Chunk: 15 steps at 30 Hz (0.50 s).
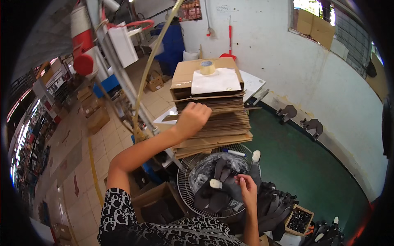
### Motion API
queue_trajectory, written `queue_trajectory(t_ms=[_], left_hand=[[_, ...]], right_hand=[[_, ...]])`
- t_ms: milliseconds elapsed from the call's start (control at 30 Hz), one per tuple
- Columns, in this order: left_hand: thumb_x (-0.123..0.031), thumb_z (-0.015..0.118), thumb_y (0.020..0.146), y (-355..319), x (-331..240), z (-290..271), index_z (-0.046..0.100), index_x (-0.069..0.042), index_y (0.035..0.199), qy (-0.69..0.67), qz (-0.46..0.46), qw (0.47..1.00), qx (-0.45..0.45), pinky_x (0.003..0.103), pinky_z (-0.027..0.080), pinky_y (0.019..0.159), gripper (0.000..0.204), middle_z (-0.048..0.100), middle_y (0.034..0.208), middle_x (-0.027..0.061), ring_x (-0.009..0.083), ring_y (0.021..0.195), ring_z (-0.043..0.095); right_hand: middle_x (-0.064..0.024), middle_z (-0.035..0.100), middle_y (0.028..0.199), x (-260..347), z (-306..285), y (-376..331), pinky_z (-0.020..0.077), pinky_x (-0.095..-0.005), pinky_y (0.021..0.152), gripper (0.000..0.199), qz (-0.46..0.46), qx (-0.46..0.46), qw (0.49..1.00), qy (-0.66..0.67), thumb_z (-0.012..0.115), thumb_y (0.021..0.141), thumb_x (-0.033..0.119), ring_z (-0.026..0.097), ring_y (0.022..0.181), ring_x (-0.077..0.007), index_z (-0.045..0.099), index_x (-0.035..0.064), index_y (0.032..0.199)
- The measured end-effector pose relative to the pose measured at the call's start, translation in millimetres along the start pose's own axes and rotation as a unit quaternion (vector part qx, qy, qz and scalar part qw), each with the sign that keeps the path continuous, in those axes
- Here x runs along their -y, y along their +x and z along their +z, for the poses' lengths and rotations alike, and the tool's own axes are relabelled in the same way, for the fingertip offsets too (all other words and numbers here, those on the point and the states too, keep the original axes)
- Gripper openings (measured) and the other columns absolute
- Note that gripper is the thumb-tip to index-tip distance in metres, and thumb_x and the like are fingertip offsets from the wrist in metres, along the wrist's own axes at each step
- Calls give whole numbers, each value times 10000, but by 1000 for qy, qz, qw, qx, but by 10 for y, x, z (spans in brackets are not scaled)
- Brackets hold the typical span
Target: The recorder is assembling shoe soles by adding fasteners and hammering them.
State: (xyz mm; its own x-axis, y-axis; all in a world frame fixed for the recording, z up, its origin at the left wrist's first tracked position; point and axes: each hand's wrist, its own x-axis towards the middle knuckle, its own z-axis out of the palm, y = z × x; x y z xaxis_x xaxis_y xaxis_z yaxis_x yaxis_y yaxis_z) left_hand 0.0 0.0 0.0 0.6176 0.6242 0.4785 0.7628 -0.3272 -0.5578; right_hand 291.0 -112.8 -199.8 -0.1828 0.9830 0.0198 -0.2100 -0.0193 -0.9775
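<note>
My left hand (pixel 193 119) is closed, knuckles up, against the front of a tall stack of flattened cardboard boxes (pixel 225 121). Its fingertips are hidden, so what they hold cannot be made out. My right hand (pixel 248 189) is lower down, loosely open, with its fingers over a round wire basket (pixel 184 197). Dark grey curved parts (pixel 219 199) lie in the basket on crumpled clear plastic (pixel 199 174). Two of them show pale ends, one a white tip (pixel 256 156) at the right rim. A white and blue marker (pixel 236 152) rests near the basket's far rim.
A tape roll (pixel 207 67) and white paper (pixel 215 82) top the cardboard stack. An open carton (pixel 160 194) stands left of the basket. More dark parts (pixel 271 205) and a box of small black pieces (pixel 299 220) lie at right. A metal post (pixel 123 78) rises at left.
</note>
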Motion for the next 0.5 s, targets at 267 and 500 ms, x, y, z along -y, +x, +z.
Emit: queue_trajectory(t_ms=[267,500], left_hand=[[-56,616,872,-2007,269,-2301,604,-13,993,-248,-321,901,-154,305,466,608,129,614,858,93,239,715,602],[-52,648,863,-4568,-68,-3094,620,-17,948,-344,-438,830,4,281,459,586,96,612,834,77,182,662,584]], right_hand=[[-110,676,1019,-25,1271,-655,479,-276,836,263,38,137,990,26,514,990,182,619,889,-140,592,-43,1103],[-82,677,988,-965,2124,-1829,486,-291,829,266,155,310,935,-80,518,987,216,630,880,-157,609,-13,1088]])
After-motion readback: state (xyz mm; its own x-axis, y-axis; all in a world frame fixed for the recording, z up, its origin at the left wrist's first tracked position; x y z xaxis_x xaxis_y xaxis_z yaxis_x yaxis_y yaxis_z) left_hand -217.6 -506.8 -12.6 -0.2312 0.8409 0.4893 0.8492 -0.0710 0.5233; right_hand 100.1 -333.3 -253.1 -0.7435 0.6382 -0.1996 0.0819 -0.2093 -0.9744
